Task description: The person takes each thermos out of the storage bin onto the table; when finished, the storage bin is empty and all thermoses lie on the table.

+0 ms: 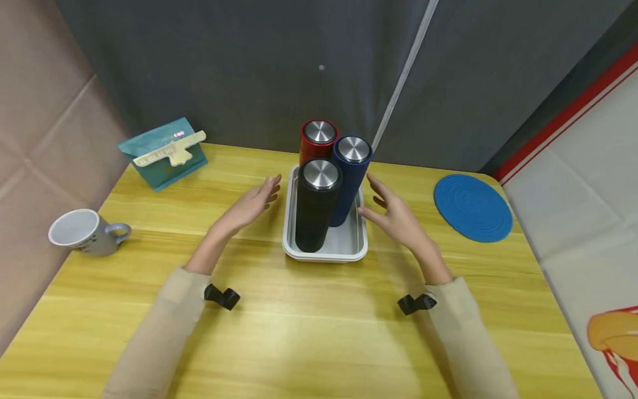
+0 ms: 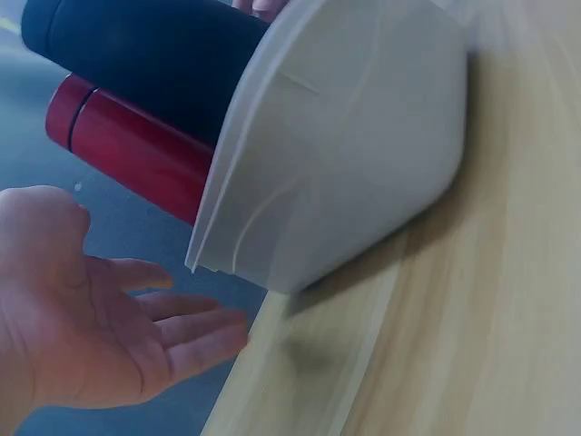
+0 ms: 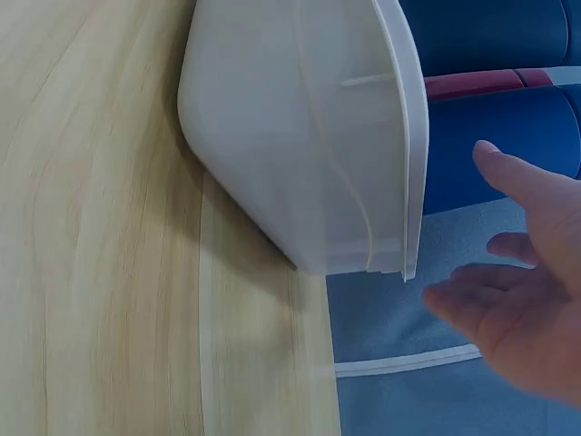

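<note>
One red flask (image 1: 312,150), one blue flask (image 1: 350,185) and one black flask (image 1: 314,213) stand in the tray (image 1: 344,245) on the table (image 1: 324,327). The left hand (image 1: 251,206), fingers extended, is beside the tray's left; the right hand (image 1: 397,218), thumb and fingers spread, is near its right.

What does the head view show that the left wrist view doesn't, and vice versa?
Head view only: the blue bottle, mug, teal bag, clip and blue round mat. Left wrist view only: the palm of the left hand face-on, and a close look at the outer wall of the tray. Both: left hand, tray, red bottle, black bottle and wooden table.
</note>
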The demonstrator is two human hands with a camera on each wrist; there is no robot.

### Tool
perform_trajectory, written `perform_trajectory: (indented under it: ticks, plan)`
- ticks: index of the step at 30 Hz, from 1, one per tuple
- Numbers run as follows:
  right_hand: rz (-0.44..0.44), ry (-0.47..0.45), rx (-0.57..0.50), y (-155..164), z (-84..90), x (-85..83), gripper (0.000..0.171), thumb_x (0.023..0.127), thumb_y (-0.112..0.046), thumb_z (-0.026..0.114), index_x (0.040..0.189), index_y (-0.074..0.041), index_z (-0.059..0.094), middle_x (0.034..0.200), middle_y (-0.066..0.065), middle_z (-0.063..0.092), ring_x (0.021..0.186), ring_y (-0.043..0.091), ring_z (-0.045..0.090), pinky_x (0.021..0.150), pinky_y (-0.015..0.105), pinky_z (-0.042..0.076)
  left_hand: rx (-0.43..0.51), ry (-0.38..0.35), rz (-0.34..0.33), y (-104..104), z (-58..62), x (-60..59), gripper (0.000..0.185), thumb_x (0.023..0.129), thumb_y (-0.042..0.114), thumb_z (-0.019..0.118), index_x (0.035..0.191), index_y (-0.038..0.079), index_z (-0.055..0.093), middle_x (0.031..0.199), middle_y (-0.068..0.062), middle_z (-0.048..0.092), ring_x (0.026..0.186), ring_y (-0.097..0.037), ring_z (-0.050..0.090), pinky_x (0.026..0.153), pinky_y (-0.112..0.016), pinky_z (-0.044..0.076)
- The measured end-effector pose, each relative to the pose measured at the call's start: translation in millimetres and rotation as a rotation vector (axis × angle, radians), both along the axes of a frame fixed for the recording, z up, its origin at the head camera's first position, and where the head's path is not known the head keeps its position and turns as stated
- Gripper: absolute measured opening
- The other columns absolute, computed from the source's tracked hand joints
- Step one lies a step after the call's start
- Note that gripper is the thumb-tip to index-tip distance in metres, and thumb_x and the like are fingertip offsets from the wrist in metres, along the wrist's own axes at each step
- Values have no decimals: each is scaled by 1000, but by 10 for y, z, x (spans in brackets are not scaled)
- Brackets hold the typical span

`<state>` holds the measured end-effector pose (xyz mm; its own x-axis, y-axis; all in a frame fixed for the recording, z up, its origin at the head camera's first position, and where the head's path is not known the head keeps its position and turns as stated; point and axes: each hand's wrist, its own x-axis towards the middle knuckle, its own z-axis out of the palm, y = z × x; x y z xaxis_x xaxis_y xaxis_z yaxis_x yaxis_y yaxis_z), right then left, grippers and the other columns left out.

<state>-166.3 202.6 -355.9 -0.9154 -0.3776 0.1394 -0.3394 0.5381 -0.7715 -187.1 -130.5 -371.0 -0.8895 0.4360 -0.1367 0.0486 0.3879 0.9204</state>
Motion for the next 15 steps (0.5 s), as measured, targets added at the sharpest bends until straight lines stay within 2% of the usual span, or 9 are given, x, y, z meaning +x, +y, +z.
perform_trajectory:
  ticks: [3, 6, 11, 15]
  plan:
    - [-2, 10, -76, -50, 8, -19, 73, 91, -9, 68, 151, -5, 28, 155, 13, 31, 140, 31, 34, 110, 49, 40, 126, -93, 22, 0, 10, -3, 64, 106, 46, 19, 154, 5, 18, 154, -21, 29, 136, -39, 38, 107, -53, 41]
    - [-11, 8, -159, -92, 18, -42, 69, 89, -4, 69, 149, -2, 33, 149, 16, 39, 135, 31, 41, 107, 47, 43, 191, -156, 69, 15, 35, 0, 62, 106, 44, 26, 153, 3, 22, 146, -23, 41, 126, -39, 50, 97, -51, 51]
    - [-3, -24, -300, -129, 30, -86, 65, 89, 1, 68, 146, 2, 36, 145, 19, 44, 130, 32, 46, 104, 45, 46, 246, -236, 164, 69, 57, -10, 57, 106, 39, 36, 149, 2, 29, 135, -22, 49, 113, -36, 57, 85, -44, 58]
    - [-5, -50, -349, -151, 30, -111, 65, 89, 1, 67, 146, 1, 36, 145, 18, 44, 129, 32, 48, 102, 37, 49, 273, -272, 207, 110, 51, -15, 53, 106, 32, 39, 148, 2, 31, 130, -22, 50, 102, -31, 61, 80, -41, 60]
